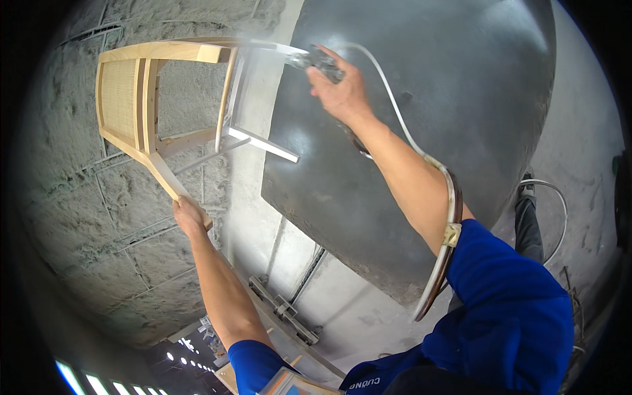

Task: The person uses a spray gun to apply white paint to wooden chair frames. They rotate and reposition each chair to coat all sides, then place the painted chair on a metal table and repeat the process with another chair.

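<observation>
A light wooden chair [150,105] is tilted in the upper left of the frame, one leg's end overlapping the left edge of the dark panel [368,217]. Open room separates that leg from the right forearm. The left hand [189,216], arm extended, grasps a chair post's end; the raised right hand's [342,89] fingers wrap a blurred tool [322,64] at upper centre.

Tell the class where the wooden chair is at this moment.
In the head view, the wooden chair is at upper left, mostly left of the dark grey panel; the left hand grips one end of it.
</observation>
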Action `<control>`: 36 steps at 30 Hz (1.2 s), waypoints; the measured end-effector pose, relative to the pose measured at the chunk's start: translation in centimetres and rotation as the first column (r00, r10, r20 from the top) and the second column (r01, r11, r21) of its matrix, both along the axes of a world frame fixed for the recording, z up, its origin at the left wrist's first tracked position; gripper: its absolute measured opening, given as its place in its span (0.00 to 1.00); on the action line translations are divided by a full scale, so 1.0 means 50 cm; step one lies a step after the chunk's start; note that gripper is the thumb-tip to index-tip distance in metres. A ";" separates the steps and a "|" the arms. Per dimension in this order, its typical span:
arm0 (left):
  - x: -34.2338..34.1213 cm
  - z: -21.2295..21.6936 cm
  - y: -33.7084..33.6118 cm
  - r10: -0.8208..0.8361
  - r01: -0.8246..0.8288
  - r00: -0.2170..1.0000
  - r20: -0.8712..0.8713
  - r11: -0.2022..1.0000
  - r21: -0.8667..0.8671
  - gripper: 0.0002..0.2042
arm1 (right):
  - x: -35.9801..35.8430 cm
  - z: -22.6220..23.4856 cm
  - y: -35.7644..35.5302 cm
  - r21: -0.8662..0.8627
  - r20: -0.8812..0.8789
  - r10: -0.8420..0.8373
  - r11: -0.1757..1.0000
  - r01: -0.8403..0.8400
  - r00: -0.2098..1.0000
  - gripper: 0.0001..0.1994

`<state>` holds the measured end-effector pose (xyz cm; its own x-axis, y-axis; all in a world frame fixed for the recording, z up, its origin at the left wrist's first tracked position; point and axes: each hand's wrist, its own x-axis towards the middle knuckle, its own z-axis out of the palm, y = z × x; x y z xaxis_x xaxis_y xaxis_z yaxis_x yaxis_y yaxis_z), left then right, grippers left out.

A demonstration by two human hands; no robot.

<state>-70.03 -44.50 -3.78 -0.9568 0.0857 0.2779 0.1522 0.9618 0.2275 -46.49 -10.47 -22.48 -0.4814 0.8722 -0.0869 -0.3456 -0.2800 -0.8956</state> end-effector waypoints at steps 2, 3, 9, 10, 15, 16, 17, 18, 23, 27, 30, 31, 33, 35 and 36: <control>0.017 -0.005 0.011 0.011 -0.012 1.000 0.008 0.999 0.042 0.27 | 0.010 0.017 -0.004 0.092 -0.110 0.041 0.995 -0.031 0.993 0.24; 0.026 -0.009 0.017 0.019 -0.018 1.000 -0.002 0.998 0.066 0.27 | 0.016 0.025 -0.010 0.141 -0.152 0.098 0.987 -0.077 0.984 0.23; 0.096 -0.012 0.041 0.002 -0.011 0.999 0.038 0.972 0.233 0.31 | 0.015 0.071 -0.042 0.632 0.198 0.212 0.719 -0.290 0.957 0.23; 0.108 -0.013 0.046 -0.005 -0.003 1.000 0.029 0.968 0.250 0.31 | 0.009 0.074 -0.049 0.605 0.308 0.298 0.671 -0.428 0.903 0.23; 0.155 -0.026 0.066 0.024 -0.019 1.000 -0.016 0.957 0.288 0.31 | 0.014 0.080 -0.157 0.622 -0.037 0.477 0.699 -0.353 0.878 0.24; 0.163 -0.028 0.069 0.024 -0.014 0.999 -0.033 0.963 0.268 0.31 | 0.013 0.082 -0.181 0.483 -0.003 0.516 0.751 -0.451 0.857 0.24; 0.175 -0.032 0.071 0.020 -0.007 0.998 -0.052 0.967 0.253 0.30 | 0.000 0.088 -0.200 0.426 -0.022 0.446 0.814 -0.396 0.895 0.24; 0.189 -0.038 0.074 0.006 0.013 0.997 -0.073 0.967 0.256 0.31 | -0.019 0.100 -0.218 0.346 -0.002 0.392 0.863 -0.367 0.920 0.24; 0.294 -0.085 0.085 -0.031 0.070 0.989 -0.141 0.957 0.281 0.31 | -0.203 0.174 -0.245 0.090 0.110 0.302 0.946 -0.312 0.947 0.25; 0.356 -0.120 0.106 0.010 0.048 0.985 -0.170 0.941 0.335 0.31 | -0.340 0.240 -0.239 0.004 0.268 0.259 0.963 -0.270 0.928 0.25; 0.362 -0.114 0.108 -0.019 0.082 0.985 -0.171 0.925 0.372 0.32 | -0.352 0.248 -0.246 -0.249 0.165 0.397 0.903 -0.351 0.903 0.20; 0.356 -0.109 0.109 -0.008 0.055 0.993 -0.118 0.918 0.393 0.32 | -0.338 0.243 -0.255 -0.268 0.102 0.409 0.889 -0.371 0.907 0.17; 0.343 -0.105 0.112 -0.045 0.101 0.988 -0.145 0.909 0.404 0.30 | -0.284 0.229 -0.265 -0.309 -0.019 0.418 0.861 -0.403 0.908 0.14; 0.305 -0.087 0.114 -0.047 0.086 0.993 -0.109 0.918 0.387 0.29 | -0.211 0.220 -0.275 -0.373 -0.202 0.376 0.824 -0.426 0.905 0.10; 0.286 -0.082 0.115 -0.038 0.075 0.994 -0.104 0.925 0.373 0.30 | -0.170 0.220 -0.277 -0.405 -0.239 0.360 0.807 -0.430 0.902 0.11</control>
